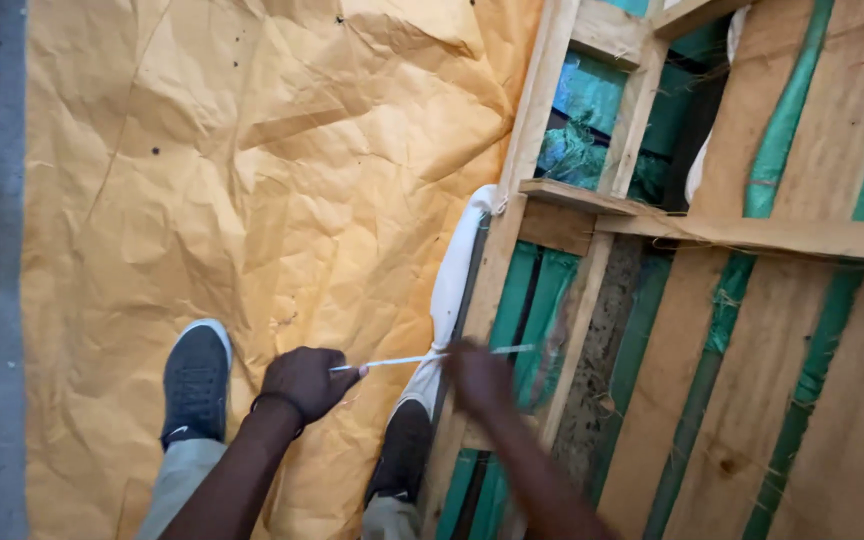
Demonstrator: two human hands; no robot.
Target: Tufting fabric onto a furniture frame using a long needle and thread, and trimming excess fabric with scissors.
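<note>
White strap: thin flat band (402, 360), pulled straight between the two hands, running roughly level across the bottom middle of the shot, right over the edge of the frame.
Left hand: (304, 382) curled into a fist around the strap's left end, fingers pressed together on it, a short stub poking out past the knuckles. Dark band on the wrist.
Right hand: (477, 378) blurry, so honestly can't tell how the fingers sit, but the strap runs into it and out the far side, so it looks closed on it.
Wood frame: (512, 200) pale slatted thing, pallet-like, lying on the right, with green sheeting (522, 290) showing between the slats. Right hand is on top of its left rail.
White cloth: (457, 270) padded strip tucked along that rail, just above the strap.
Brown paper: (252, 180) big crinkled sheet covering the floor on the left.
Shoes: dark left shoe (195, 380) on the paper, the other one (404, 450) right against the rail, under the strap.
What could bite: the strap looks taut, so if either fist lets slip it could whip back at the hands. Rough slat edges and stray fibres look like splinter bait for the right hand. Loose paper underfoot could slide, my guess, if the pull gets harder.
</note>
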